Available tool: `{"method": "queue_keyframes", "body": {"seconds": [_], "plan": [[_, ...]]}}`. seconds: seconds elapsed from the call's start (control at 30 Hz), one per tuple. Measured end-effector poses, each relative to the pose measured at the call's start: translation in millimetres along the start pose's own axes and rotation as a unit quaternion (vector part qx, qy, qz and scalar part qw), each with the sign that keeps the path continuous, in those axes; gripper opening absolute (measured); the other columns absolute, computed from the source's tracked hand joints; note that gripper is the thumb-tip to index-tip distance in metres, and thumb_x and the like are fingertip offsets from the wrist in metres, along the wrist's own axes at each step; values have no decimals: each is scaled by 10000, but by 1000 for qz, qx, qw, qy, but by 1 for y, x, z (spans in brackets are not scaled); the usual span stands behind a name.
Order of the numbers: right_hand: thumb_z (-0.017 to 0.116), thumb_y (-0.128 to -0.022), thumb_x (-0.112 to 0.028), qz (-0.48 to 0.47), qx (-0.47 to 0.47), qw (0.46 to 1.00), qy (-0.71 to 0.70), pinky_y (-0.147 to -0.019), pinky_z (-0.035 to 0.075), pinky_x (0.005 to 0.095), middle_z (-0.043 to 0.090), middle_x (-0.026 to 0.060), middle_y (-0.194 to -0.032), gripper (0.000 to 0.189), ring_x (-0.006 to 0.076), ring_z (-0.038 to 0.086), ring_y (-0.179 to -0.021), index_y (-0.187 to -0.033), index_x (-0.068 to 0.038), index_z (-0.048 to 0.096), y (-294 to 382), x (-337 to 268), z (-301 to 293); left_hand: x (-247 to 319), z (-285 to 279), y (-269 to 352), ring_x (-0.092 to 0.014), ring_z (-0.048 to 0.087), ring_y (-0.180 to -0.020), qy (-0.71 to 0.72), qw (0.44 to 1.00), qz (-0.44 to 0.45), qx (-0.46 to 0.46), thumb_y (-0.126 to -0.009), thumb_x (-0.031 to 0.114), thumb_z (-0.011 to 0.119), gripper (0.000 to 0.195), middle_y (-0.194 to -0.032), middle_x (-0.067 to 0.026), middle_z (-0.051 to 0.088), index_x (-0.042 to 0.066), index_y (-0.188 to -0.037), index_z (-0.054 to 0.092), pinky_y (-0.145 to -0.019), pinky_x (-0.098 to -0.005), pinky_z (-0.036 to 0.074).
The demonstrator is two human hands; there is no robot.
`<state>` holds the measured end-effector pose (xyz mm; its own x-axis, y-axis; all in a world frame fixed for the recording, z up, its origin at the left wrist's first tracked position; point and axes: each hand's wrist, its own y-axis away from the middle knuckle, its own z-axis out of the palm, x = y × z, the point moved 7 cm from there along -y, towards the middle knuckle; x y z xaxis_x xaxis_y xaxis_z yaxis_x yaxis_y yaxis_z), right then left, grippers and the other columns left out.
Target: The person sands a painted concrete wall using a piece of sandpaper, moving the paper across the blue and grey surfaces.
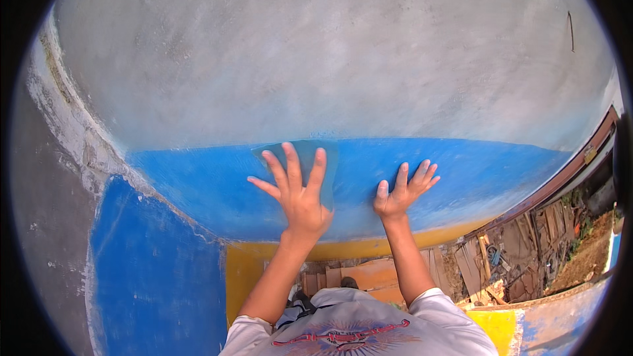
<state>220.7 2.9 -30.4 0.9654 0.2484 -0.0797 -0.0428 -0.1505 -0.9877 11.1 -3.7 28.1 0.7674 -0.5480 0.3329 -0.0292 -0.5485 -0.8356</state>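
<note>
My left hand (301, 205) lies with fingers spread over a thin grey-green sheet (327, 178), holding it flat against the wall. The sheet looks like sandpaper, and the hand covers part of it. It sits on the blue painted band (361, 163) of the wall, its top edge close to where the blue meets bare grey plaster (346, 59). To the right, my right hand (403, 193) rests on the same blue band with its fingers apart and nothing visible in it.
At the left, a rough whitish corner seam (94, 133) joins another blue-painted wall section (158, 277). A yellow strip (445, 235) runs along the wall's bottom. Broken boards and debris (519, 252) lie on the ground below right. A wire (571, 32) sticks out at upper right.
</note>
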Motion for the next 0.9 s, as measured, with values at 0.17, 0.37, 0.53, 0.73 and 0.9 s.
{"method": "queue_keyframes", "body": {"seconds": [0.17, 0.37, 0.53, 0.73, 0.9], "plan": [[453, -933, -423, -18, -12, 1000, 2, -1138, -35, 607, 211, 205, -1572, 593, 430, 111, -1460, -1474, -188, 398, -4, 9, -3, -11, 39, 70, -462, -101, -1455, -59, 996, 0, -70, -858, 31, 527, 623, -1603, -220, 45, 149, -1462, 431, -1008, -712, -176], [434, -942, -438, -6, 17, 999, 37, -1146, -6, 597, 212, 208, -1571, 612, 436, 130, -1456, -1489, -171, 371, -20, 42, -14, 6, 15, 2, -460, -113, -1455, 22, 999, -36, 28, -700, -80, 473, 794, -1605, -216, 40, 162, -1456, 445, -991, -713, -205], [431, -941, -438, -10, 13, 999, 29, -1147, 0, 595, 218, 211, -1569, 617, 440, 143, -1452, -1492, -169, 365, -22, 35, -13, 24, 67, 58, -473, -139, -1444, -49, 994, 15, -93, -843, 2, 501, 633, -1608, -206, -11, 156, -1455, 445, -997, -716, -185], [455, -923, -434, -9, 14, 1000, 24, -1142, -8, 604, 222, 222, -1565, 618, 439, 143, -1452, -1477, -168, 393, -18, 43, -13, 31, 28, -8, -467, -146, -1447, 36, 997, -51, 54, -593, -65, 442, 884, -1612, -199, 1, 169, -1445, 467, -969, -727, -219], [474, -910, -426, -25, 7, 1000, 5, -1141, -11, 607, 225, 226, -1563, 616, 438, 138, -1453, -1466, -168, 413, -19, 38, -15, 48, 83, 65, -478, -153, -1442, -23, 998, 46, -42, -637, -56, 438, 833, -1605, -223, 18, 151, -1443, 469, -969, -719, -218]]}}
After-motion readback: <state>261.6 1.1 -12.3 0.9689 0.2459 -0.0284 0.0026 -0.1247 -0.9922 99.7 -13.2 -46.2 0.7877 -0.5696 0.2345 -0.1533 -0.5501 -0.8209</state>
